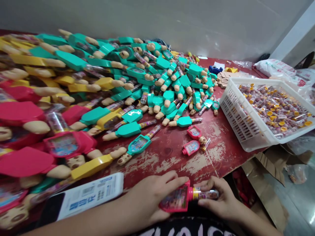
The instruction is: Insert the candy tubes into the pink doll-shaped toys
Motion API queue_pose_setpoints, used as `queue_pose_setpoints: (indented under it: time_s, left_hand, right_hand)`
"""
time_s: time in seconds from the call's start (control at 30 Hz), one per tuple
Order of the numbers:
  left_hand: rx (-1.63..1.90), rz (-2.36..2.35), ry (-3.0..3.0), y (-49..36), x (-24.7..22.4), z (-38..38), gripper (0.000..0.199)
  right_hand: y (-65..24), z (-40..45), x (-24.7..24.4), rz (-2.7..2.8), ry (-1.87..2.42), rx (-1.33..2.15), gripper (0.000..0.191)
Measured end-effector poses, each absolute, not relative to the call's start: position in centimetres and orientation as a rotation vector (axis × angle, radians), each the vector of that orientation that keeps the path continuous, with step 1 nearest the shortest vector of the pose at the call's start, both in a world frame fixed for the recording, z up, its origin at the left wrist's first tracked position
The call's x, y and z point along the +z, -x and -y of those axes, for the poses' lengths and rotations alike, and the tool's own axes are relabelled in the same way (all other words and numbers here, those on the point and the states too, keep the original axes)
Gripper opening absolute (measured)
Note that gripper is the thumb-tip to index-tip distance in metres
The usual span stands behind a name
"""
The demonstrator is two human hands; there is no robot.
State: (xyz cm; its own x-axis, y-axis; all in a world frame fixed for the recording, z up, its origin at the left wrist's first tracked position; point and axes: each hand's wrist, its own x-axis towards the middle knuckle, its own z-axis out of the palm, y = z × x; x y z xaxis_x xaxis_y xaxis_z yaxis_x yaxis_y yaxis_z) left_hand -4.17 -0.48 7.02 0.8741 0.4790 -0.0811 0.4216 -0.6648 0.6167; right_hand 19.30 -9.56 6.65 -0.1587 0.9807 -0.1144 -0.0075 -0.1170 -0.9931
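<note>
Near the table's front edge, my left hand (157,193) is closed around a red toy case (177,199) with a clear picture window. My right hand (220,196) pinches a clear tube (205,194) with a yellow band and candy-like contents. The tube's banded end meets the neck of the red case; whether it is fastened there I cannot tell. Beyond my hands lie two more red toy cases (191,147), one with a bear-like head, and a small loose tube (206,144) beside them. A green toy (139,144) with a tube attached rests nearer my left hand.
A large heap of green toys (133,127), yellow and red ones covers the table's left and back. At right, a white plastic basket (246,131) holds many small yellow-capped tubes. A white box-like item (91,195) lies by my left forearm. Cardboard (265,186) sits below the table edge.
</note>
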Motion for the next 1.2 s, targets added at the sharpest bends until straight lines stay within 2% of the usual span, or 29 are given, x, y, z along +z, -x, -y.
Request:
queue_pose_setpoints:
  time_s: [0.07,0.13,0.2,0.27,0.37,0.43,0.5,0.53,0.63,0.67,0.7,0.73,0.77,0.87,0.93,1.0,1.07,1.13,1.2]
  left_hand:
    - [0.269,-0.644,-2.628,4.4,5.8,1.0,0.079]
    - [0.401,-0.614,-2.817,4.3,5.2,1.2,0.072]
    - [0.361,-0.612,-2.773,3.9,5.5,0.8,0.064]
    - [0.171,-0.695,-2.408,3.4,6.6,0.0,0.060]
    - [-0.246,-0.726,-1.563,2.6,8.1,-1.1,0.060]
    - [-0.445,-0.655,-1.151,2.2,8.1,-1.3,0.067]
    - [-0.412,-0.678,-1.234,2.1,7.3,-1.2,0.069]
    - [-0.325,-0.720,-1.485,2.1,6.7,-1.1,0.065]
    - [-0.017,-0.659,-2.470,2.5,5.0,-0.8,0.051]
    - [0.023,-0.580,-2.659,2.6,4.7,-0.8,0.051]
    - [0.036,-0.537,-2.722,2.8,4.5,-0.9,0.052]
    - [0.042,-0.554,-2.659,2.9,4.5,-1.1,0.052]
    - [0.003,-0.616,-2.472,3.0,4.6,-1.3,0.054]
    - [-0.290,-0.705,-1.658,2.8,5.4,-1.9,0.061]
    - [-0.445,-0.673,-1.333,2.6,5.6,-2.0,0.069]
    - [-0.361,-0.706,-1.450,2.4,5.0,-1.7,0.067]
    - [-0.145,-0.751,-1.856,2.7,3.7,-1.3,0.066]
    - [0.072,-0.702,-2.354,3.8,2.2,-1.3,0.061]
    - [0.272,-0.702,-2.647,5.7,1.3,-2.0,0.058]
  right_hand:
    - [-19.3,9.3,5.7,1.044,1.270,1.557,0.038]
    - [-19.3,8.9,4.9,0.886,1.337,1.673,0.049]
    - [-19.6,8.4,4.7,0.993,1.413,1.593,0.049]
    - [-20.1,8.0,5.3,1.451,1.435,1.145,0.041]
    - [-20.8,7.5,6.6,2.165,1.098,0.130,0.036]
    - [-20.9,7.3,6.7,2.337,0.960,-0.156,0.042]
    - [-20.6,7.1,6.0,2.344,1.148,0.041,0.051]
    - [-20.4,7.0,5.3,2.282,1.318,0.305,0.055]
    - [-19.8,6.7,3.3,1.786,1.715,1.428,0.066]
    - [-19.8,6.6,2.9,1.591,1.758,1.696,0.069]
    - [-19.8,6.5,2.7,1.482,1.770,1.810,0.072]
    - [-20.0,6.5,2.7,1.503,1.763,1.757,0.074]
    - [-20.2,6.4,2.9,1.641,1.732,1.559,0.075]
    - [-20.9,6.4,3.9,2.211,1.406,0.630,0.068]
    - [-20.9,6.3,4.3,2.371,1.272,0.313,0.058]
    - [-20.5,6.2,4.2,2.349,1.409,0.411,0.052]
    - [-20.1,5.9,3.9,2.194,1.624,0.740,0.049]
    - [-20.2,5.2,3.5,1.987,1.701,1.069,0.052]
    - [-21.0,4.2,3.4,1.832,1.690,1.199,0.055]
